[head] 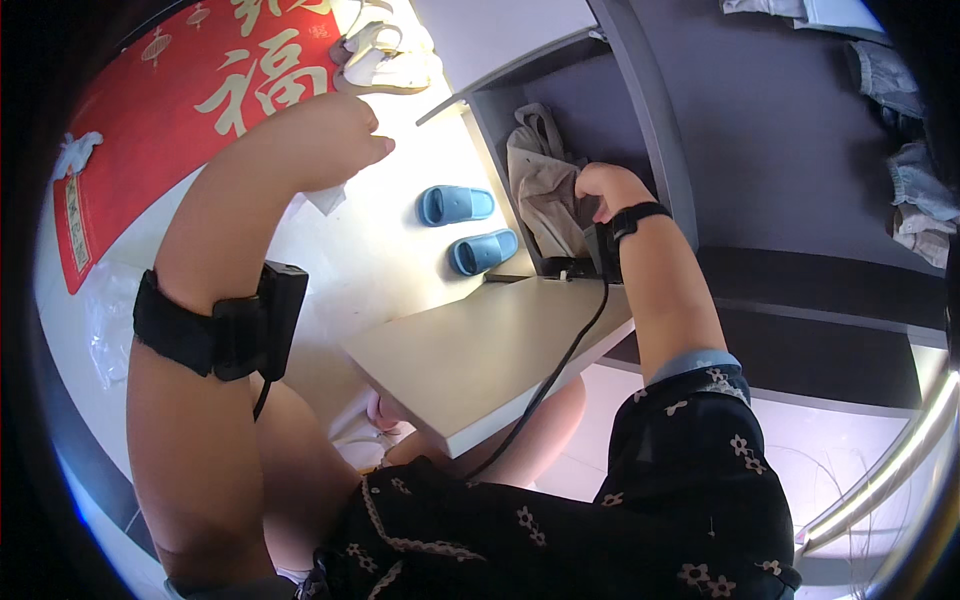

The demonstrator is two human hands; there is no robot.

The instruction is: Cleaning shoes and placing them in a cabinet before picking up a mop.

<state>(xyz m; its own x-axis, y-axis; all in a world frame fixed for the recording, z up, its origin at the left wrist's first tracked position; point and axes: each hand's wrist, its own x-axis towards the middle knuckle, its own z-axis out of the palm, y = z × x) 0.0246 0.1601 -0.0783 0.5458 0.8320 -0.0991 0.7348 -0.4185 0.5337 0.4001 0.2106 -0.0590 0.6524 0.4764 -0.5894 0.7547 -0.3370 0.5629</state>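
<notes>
My left hand (341, 142) is raised at the upper left over the floor, its fingers curled. Part of a small white piece (327, 199), perhaps paper or cloth, shows beneath the wrist; whether the hand holds it is hidden. My right hand (609, 189) reaches into an open cabinet compartment (600, 90). Its bent fingers are at the right side of a beige fabric bag (544, 176) with a loop handle. The fingertips are partly hidden, so I cannot tell whether they grip the fabric. The compartment's pale door panel (487, 345) extends out above my legs.
Blue slippers (456, 205) lie on the floor beside the cabinet. White shoes (382, 64) stand by a red mat (202, 97) bearing writing. Clear plastic (109, 322) lies at left. Black devices are strapped to both arms; a cable (559, 375) crosses the door panel. Folded clothes (922, 180) edge the right.
</notes>
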